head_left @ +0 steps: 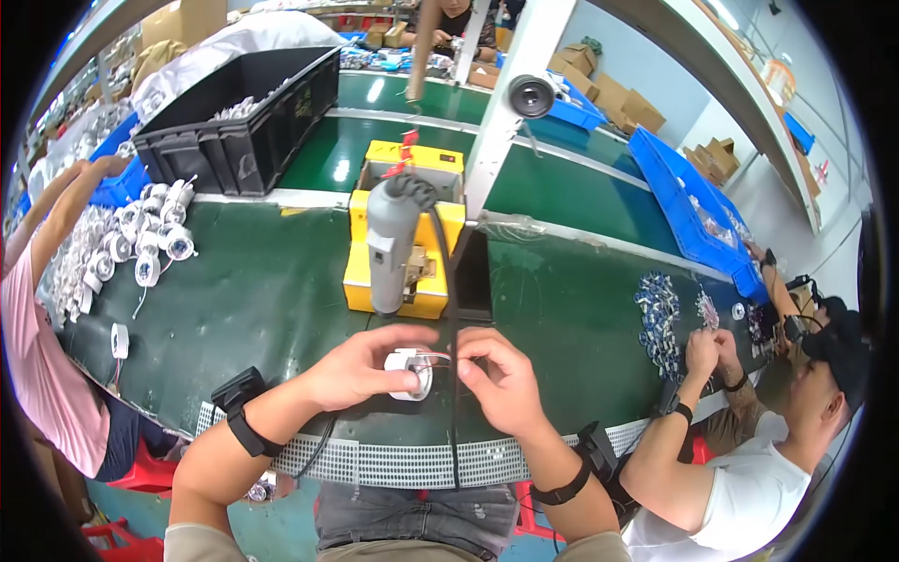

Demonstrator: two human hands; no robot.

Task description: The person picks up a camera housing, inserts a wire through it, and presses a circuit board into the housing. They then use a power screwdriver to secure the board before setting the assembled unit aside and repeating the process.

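Observation:
My left hand [351, 370] grips a small white round housing [405, 360] between thumb and fingers, above the green work surface. Thin red and pale wires [433, 355] run out of the housing toward my right hand [503, 382]. Its thumb and forefinger are pinched together at the wire ends; the very tips are hard to make out. A black cable [453, 309] hangs down close beside the right fingertips. Just beyond both hands hangs a grey cylindrical power tool [389, 244], in front of a yellow machine [360, 272].
White round housings [147, 258] are heaped at left, below a black crate [220, 150]; one housing [120, 341] lies apart. Small parts [658, 323] are piled at right, near a blue tray [670, 201]. Co-workers sit on both sides. Perforated white strip [403, 465] lines the near edge.

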